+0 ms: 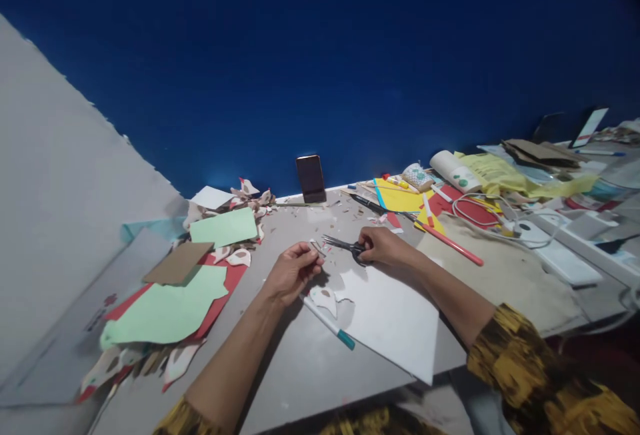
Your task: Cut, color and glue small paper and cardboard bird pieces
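Note:
Between the fingertips of my left hand (294, 271) is pinched a small whitish cut piece of paper (316, 246). My right hand (384, 246) is closed round the handles of black-handled scissors (342, 243). Their blades stand slightly apart and point left toward the small piece, with a gap between. Just below my hands lies a white paper sheet (395, 325) with a ragged upper left edge. On its left rest a white cut-out shape (325, 300) with a dark mark and a white marker with a teal cap (327, 322).
A phone (311, 178) leans on the blue wall. Green paper (170, 308), brown card (179, 263) and several bird-like cut-outs lie at left. At right are a red pen (453, 244), yellow paper (400, 196), a paper roll (455, 170), a white cable and a white power bank (557, 255).

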Demonstrator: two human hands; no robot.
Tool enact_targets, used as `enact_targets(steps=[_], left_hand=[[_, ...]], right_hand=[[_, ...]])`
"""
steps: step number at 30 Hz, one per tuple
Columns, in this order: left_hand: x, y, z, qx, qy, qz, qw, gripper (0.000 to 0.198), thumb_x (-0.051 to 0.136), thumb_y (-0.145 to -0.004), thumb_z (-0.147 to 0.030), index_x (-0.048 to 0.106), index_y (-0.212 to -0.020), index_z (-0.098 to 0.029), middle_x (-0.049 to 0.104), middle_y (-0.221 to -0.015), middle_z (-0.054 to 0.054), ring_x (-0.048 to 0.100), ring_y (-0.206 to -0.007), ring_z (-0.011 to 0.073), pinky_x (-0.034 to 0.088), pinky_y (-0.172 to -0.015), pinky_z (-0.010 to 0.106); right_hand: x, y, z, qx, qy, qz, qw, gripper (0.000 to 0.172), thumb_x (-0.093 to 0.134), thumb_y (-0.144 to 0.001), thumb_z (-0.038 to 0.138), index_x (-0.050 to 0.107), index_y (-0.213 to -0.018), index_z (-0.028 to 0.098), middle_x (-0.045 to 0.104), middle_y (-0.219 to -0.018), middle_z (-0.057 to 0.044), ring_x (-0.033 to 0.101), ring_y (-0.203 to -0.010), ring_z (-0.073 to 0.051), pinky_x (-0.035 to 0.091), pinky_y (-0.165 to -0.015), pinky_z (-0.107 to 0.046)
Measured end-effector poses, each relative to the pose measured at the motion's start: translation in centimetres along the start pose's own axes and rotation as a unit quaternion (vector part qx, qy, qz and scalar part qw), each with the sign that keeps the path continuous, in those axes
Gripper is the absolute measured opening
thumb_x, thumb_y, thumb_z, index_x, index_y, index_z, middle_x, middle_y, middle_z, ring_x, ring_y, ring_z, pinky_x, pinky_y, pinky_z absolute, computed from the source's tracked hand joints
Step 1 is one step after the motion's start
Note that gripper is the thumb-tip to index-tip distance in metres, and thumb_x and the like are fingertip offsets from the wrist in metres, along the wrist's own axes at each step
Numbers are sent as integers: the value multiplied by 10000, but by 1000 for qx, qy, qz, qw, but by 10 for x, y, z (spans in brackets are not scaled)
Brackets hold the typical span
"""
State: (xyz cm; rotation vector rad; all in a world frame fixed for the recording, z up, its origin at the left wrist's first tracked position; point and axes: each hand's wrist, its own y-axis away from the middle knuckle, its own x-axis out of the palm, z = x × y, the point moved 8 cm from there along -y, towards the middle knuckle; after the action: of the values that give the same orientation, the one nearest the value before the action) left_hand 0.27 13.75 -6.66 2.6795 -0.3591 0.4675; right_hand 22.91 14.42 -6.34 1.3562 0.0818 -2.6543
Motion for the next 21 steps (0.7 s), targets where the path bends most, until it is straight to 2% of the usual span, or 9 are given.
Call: enact_targets(steps=[2,5,6,8,10,14,18,21], left_hand=[[-2,-3,6,-1,33,-1,999,326,885,-645,-136,573,-732,-162,668,-648,11,637,-549,98,524,-532,168],[-1,-3,12,11,61,6,998,370,919,-606,-156,579,-754,-159,670,-643,9,659,-566,116,537,-538,180],[0,-3,14,17,68,8,997,387,931,-592,-170,581,-758,-159,672,-639,9,659,-565,119,534,-535,183],[2,-1,17,24,76,18,997,403,946,-579,-199,586,-754,-158,678,-626,13,650,-553,118,525,-533,187],[7,1,20,23,73,35,996,392,948,-587,-229,596,-739,-150,680,-608,19,629,-529,109,509,-530,188],[14,4,27,0,59,49,997,380,946,-604,-270,618,-752,-146,684,-598,22,609,-509,102,485,-523,193],[17,6,29,-10,37,42,998,434,964,-557,-293,604,-756,-153,694,-605,26,613,-497,113,499,-525,216],[18,6,30,-8,24,39,999,468,969,-545,-322,595,-776,-161,701,-609,26,628,-500,126,524,-541,238]], right_hand=[[-5,0,4,-20,-32,-16,999,168,694,-764,157,684,-930,180,692,-776,4,597,-694,-146,376,-610,-237],[-16,7,23,-64,-103,-101,987,81,618,-820,174,698,-830,168,700,-799,-33,598,-741,-163,420,-674,-262],[-14,11,31,-73,-136,-110,982,91,620,-831,197,700,-800,168,702,-791,-38,600,-743,-167,430,-680,-268],[1,18,46,-64,-227,-65,970,119,636,-852,248,725,-857,170,706,-770,-28,603,-699,-158,438,-640,-260],[14,26,59,-44,-273,-35,960,153,695,-813,262,750,-924,172,708,-746,-14,585,-646,-145,430,-602,-253],[26,37,74,-14,-340,-4,940,113,698,-805,260,755,-809,163,724,-759,-35,612,-691,-158,443,-595,-248],[28,39,75,2,-359,14,933,153,719,-792,306,759,-789,158,725,-748,-37,608,-687,-158,443,-593,-246],[25,39,72,8,-328,-13,944,146,673,-802,272,749,-751,158,714,-712,-27,593,-671,-149,420,-584,-237]])
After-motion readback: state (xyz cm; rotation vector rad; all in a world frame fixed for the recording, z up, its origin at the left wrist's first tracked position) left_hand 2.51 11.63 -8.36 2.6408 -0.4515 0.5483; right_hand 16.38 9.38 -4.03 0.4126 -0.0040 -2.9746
